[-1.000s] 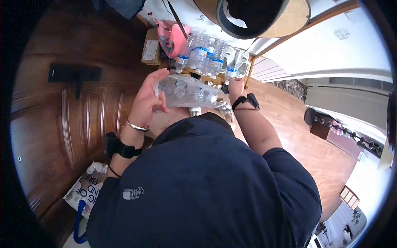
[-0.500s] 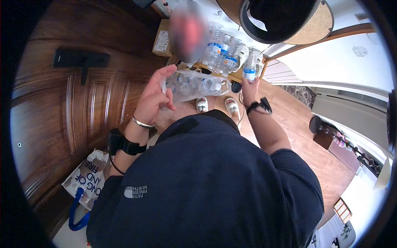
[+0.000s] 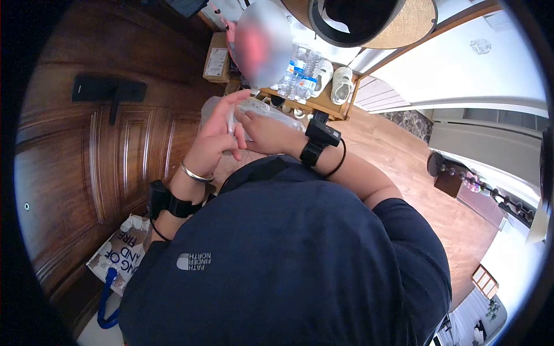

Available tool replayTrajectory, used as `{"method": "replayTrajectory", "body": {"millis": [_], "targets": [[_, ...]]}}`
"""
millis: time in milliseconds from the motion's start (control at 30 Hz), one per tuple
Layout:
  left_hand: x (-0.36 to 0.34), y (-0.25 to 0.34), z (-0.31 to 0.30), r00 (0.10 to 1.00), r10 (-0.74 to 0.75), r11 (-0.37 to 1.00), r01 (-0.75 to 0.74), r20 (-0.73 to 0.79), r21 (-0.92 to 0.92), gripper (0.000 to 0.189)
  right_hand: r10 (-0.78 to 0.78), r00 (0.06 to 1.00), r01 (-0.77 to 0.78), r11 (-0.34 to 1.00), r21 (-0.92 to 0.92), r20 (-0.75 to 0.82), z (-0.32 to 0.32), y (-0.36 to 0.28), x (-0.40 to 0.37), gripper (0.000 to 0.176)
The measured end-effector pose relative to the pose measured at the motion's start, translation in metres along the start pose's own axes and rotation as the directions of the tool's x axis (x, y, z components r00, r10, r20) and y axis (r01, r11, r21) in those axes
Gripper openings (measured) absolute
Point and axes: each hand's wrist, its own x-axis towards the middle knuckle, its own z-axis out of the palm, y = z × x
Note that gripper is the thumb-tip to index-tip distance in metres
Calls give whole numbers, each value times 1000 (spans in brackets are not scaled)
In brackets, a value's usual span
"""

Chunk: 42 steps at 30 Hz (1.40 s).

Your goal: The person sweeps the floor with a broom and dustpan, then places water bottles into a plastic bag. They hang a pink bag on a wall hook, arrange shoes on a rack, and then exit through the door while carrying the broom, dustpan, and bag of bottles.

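My left hand (image 3: 216,137) holds the mouth of a clear plastic bag (image 3: 277,114), its index finger stretched out and the other fingers bent at the bag's edge. My right hand (image 3: 264,134) reaches across to the bag's mouth, close beside my left hand. Its fingertips are partly hidden, and no bottle shows in it. Several clear plastic bottles (image 3: 304,85) with blue and white labels stand beyond the bag on a wooden shoe bench (image 3: 332,108).
White shoes (image 3: 341,86) sit on the bench beside the bottles. A cardboard box (image 3: 217,59) is at the back left, near a dark wooden door (image 3: 63,150). A printed bag (image 3: 121,248) with blue handles lies at lower left.
My right hand has moved left from the bench to the bag's mouth. The bottle it held at the bench is out of sight. The view has shifted, showing the white shoes more fully.
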Motion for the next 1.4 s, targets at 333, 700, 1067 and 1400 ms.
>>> {"method": "replayTrajectory", "body": {"millis": [333,700,1067,1400], "targets": [[-13,-15,-17,979,38,999,-43,-198,-25,89,956,94,-443,289,849,-277,36,243,-13,75],[-20,-20,-33,983,35,998,-44,-180,-45,84,930,324,-219,252,943,-174,15,248,-23,52],[-5,-9,-40,992,38,999,-35,-123,19,94,222,967,-110,804,584,-123,-44,82,-91,50],[-10,27,9,999,44,997,-46,29,64,99,132,976,-99,978,-183,174,33,-3,23,66]]}}
